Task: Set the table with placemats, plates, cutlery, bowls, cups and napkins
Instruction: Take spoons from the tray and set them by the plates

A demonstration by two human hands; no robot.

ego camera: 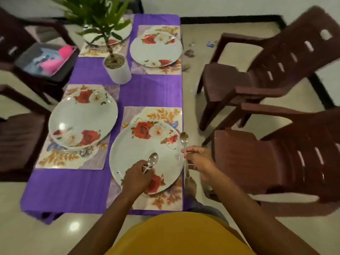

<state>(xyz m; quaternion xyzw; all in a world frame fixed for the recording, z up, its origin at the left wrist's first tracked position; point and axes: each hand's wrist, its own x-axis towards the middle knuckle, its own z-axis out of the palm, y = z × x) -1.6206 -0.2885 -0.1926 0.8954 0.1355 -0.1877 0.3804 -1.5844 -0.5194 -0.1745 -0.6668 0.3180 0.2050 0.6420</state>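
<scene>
So I'm on the cutlery step now. My left hand point(138, 174) is curled around the handle of a spoon point(152, 160), bowl end poking up over the nearest plate point(145, 157). My right hand point(197, 159) pinches a second spoon point(184, 144) at its neck, upright-ish, hanging right at the plate's right edge over the border of the near placemat point(158, 115). There might be another utensil handle running down below that hand, but it's too blurry for me to call.

Next move, I reckon: lay the right-hand spoon down flat on the strip of placemat just beside the plate. That strip is narrow and sits right at the table edge, so I'd want it parallel to the plate rim and not overhanging. The left-hand spoon probably belongs at another setting.

Going further out: the left near plate point(83, 119) sits on its own placemat point(71, 159), and I can see something metallic peeking out from under its near rim, probably cutlery already there. Mid-table there's a potted plant point(117, 69) on the purple tablecloth point(150, 91). Past it, the far right plate point(156, 48) and a far left plate point(106, 36) half hidden behind leaves, no cutlery visible by either.

No bowls, cups or napkins on the table yet, so I'd say we're under halfway.
</scene>
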